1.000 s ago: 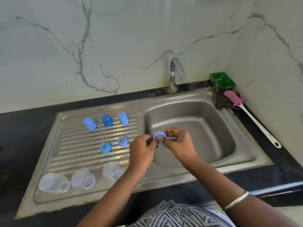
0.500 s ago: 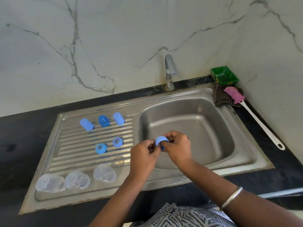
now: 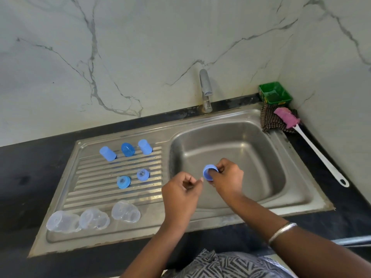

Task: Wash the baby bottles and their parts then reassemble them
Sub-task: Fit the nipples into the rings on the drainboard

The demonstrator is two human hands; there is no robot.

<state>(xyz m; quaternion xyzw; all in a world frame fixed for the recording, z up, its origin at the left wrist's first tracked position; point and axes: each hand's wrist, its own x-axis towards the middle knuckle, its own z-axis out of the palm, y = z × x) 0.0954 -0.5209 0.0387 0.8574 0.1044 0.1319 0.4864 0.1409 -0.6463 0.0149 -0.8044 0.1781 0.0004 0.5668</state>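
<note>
Your right hand (image 3: 226,177) is gripping a blue collar ring (image 3: 210,173) over the sink basin (image 3: 251,157), frame centre. Your left hand (image 3: 180,189) is curling loosely just beside it, not touching. Three clear bottles (image 3: 125,211) are lying lower left.

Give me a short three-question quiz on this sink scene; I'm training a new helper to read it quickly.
1. True or false: the right hand holds the blue screw ring over the sink basin.
2. How many clear bottle bodies lie along the near edge of the draining board?
A. two
B. three
C. four
3. Fill in: the pink-headed bottle brush lies on the ______ side of the basin.

Key:
1. True; the left hand is beside the ring, its grip loosely curled and empty.
2. B
3. right
</note>
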